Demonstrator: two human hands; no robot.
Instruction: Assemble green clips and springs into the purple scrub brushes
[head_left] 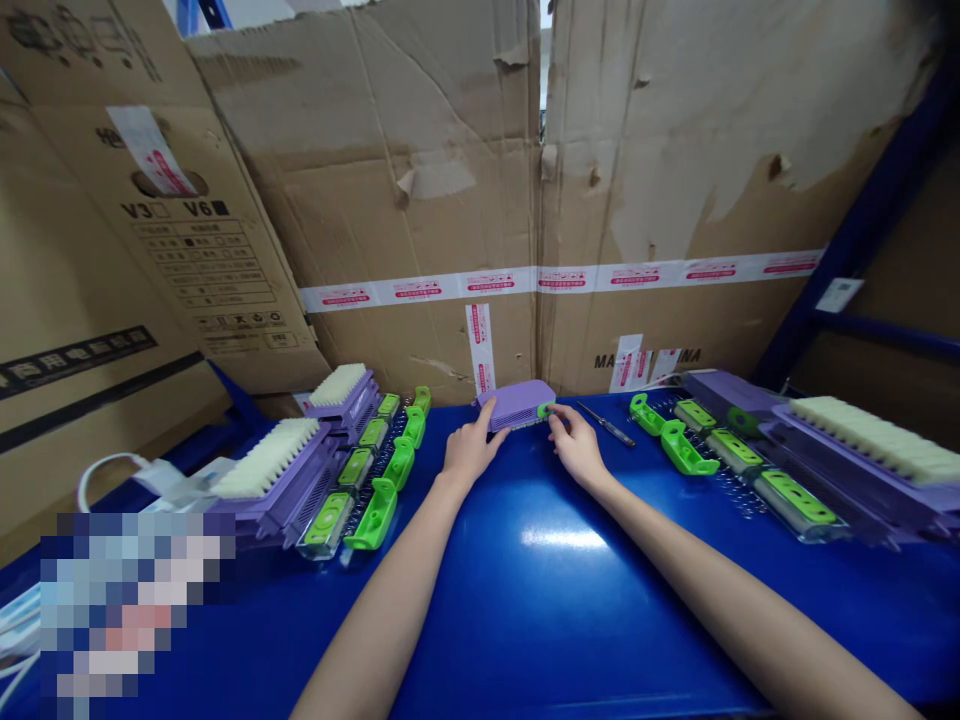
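Observation:
A purple brush head [517, 402] with vents along its side stands at the back of the blue table, its pale bristles mostly hidden underneath. My left hand [471, 445] grips its left end, thumb on top and fingers along the near side. At the other end, my right hand [576, 445] has its fingertips closed on a small green part [545, 410] set in the brush head's end. Whether that green part is loose or fixed cannot be made out. Just right of my right hand lies a screwdriver [609, 424].
On the left are purple brush heads [262, 460], clear cases with green inserts [330, 520], springs and green brackets [375, 515]. Similar green brackets [686, 450], cases [796, 500] and brush heads [877, 440] lie right. Cardboard [420, 200] walls the back; a white cable [105, 462] is left.

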